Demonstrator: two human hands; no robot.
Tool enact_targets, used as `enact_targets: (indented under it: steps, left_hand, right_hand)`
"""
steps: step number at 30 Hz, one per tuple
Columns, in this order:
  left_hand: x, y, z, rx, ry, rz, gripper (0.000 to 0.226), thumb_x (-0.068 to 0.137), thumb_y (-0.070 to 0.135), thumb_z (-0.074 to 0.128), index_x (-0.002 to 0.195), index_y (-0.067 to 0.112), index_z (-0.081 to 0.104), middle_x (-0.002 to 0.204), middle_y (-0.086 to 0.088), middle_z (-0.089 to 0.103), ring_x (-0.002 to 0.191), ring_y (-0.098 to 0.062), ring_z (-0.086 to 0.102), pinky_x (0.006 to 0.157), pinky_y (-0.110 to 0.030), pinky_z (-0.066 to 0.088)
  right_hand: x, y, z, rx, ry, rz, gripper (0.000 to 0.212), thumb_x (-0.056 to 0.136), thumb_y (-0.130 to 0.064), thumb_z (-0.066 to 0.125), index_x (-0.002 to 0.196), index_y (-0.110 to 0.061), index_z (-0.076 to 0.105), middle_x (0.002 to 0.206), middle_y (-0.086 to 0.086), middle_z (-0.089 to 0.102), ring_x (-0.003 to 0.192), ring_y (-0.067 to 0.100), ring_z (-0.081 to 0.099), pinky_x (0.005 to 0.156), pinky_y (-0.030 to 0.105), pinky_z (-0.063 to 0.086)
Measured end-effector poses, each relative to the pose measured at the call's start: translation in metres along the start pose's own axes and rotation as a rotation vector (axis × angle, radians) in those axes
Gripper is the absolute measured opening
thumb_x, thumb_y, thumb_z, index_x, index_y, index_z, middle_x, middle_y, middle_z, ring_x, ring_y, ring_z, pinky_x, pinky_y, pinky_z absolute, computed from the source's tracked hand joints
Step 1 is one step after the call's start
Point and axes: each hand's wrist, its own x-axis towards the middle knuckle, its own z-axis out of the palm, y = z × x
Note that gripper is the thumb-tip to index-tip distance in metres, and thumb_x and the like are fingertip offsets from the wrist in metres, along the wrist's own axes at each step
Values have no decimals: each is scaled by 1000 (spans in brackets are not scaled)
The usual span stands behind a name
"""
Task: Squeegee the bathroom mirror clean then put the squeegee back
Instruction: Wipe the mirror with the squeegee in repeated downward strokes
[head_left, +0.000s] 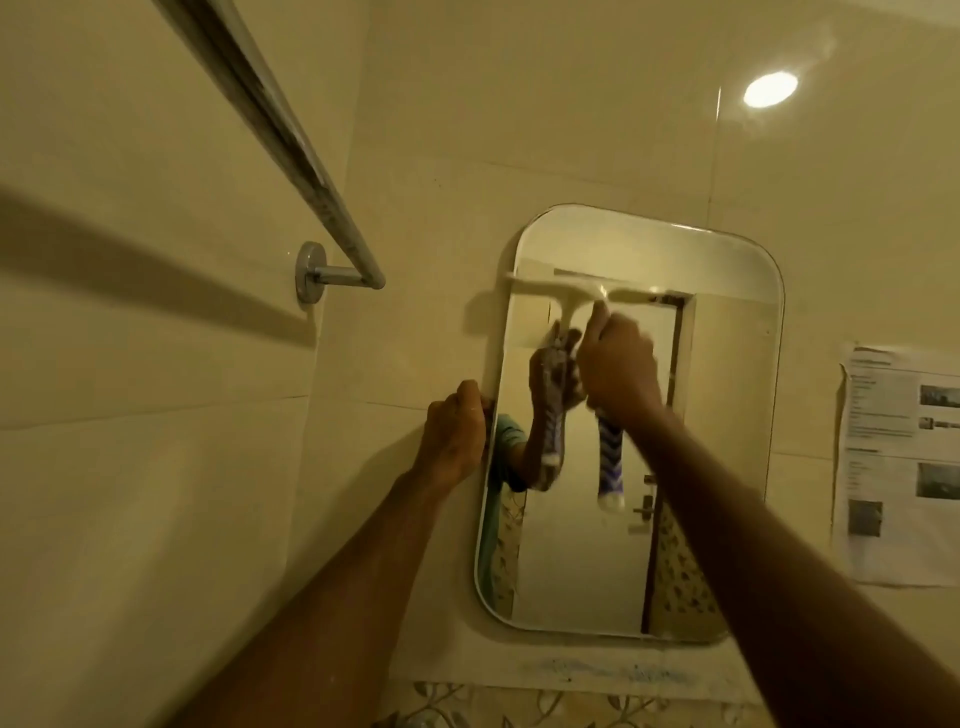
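Blur smearing the squeegee (571, 287) blade along the top of the mirror (727, 415), handle's middle swallowed by the right hand (618, 364), left hand (454, 431) fingertips out of sight at the mirror's left edge, printed sheet (893, 457) right of the mirror cropped, text unreadable

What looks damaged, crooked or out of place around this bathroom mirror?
The paper sheet on the wall right of the mirror is crumpled along its left edge. Bluish smudges mark the wall just below the mirror.

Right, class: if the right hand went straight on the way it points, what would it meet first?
Probably the top edge of the mirror, since the right hand points up the glass.
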Motion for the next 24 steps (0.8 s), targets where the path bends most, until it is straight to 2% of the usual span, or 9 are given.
enact_targets:
  steps: [3,5,7,12,15,17,20,22,24]
  left_hand:
    - [3,-1,-2,-63,-26,-52,51,94,39,22,84,6,59,75,-13,63,69,-26,61,71,-41,54]
    - [4,-3,-4,-52,-40,-43,51,96,38,21,92,4,59,86,-16,66,79,-27,65,74,-42,57]
    - [3,-4,-5,-75,-35,-55,51,96,39,22,90,6,60,86,-16,66,82,-27,66,74,-41,57]
    - [5,1,-7,-75,-60,-85,56,94,40,20,96,4,62,89,-20,67,82,-31,65,73,-42,58]
    - [9,1,-9,-59,-68,-95,59,94,41,19,95,1,63,81,-19,67,71,-28,65,59,-33,56]
    - [12,-1,-8,-20,-54,-74,58,94,41,20,93,1,62,80,-18,67,69,-27,65,54,-29,53]
    - [13,-2,-5,30,-28,-31,59,92,41,21,96,-4,58,86,-25,65,77,-37,65,64,-39,57]
    - [11,0,-3,63,-17,-5,61,87,44,21,92,-3,59,86,-26,65,79,-40,64,73,-49,57]
    - [7,0,-2,103,-12,28,59,87,45,24,86,-2,60,84,-24,65,76,-37,65,72,-52,57]
  right_hand:
    - [-82,34,16,74,-30,52,41,101,-44,29,78,-22,55,57,-4,59,42,2,57,35,11,43]
    - [-129,51,21,25,-44,71,50,92,-56,25,83,-20,59,61,-5,61,52,-2,61,38,8,41]
    - [-154,59,21,-1,-61,73,53,86,-62,23,83,-22,59,62,-7,60,58,-6,60,40,6,40]
    - [-107,46,2,15,-94,117,41,101,-44,30,73,-25,53,59,-4,57,42,-6,56,34,11,41]
    - [-87,40,-5,-20,-50,20,39,102,-42,30,71,-26,48,59,-5,56,45,-9,57,33,8,38]
    - [-100,45,-2,-16,-53,26,41,99,-48,26,72,-27,48,58,-6,56,46,-9,57,33,6,36]
    - [-152,65,11,8,-45,56,53,84,-70,18,73,-31,52,54,-8,56,50,-6,58,36,6,36]
    - [-194,81,20,-7,-52,110,55,79,-73,15,71,-33,52,50,-10,53,49,-6,56,36,6,35]
    - [-227,94,26,-82,-73,174,57,78,-71,12,69,-32,52,47,-11,50,50,-8,55,37,7,36]
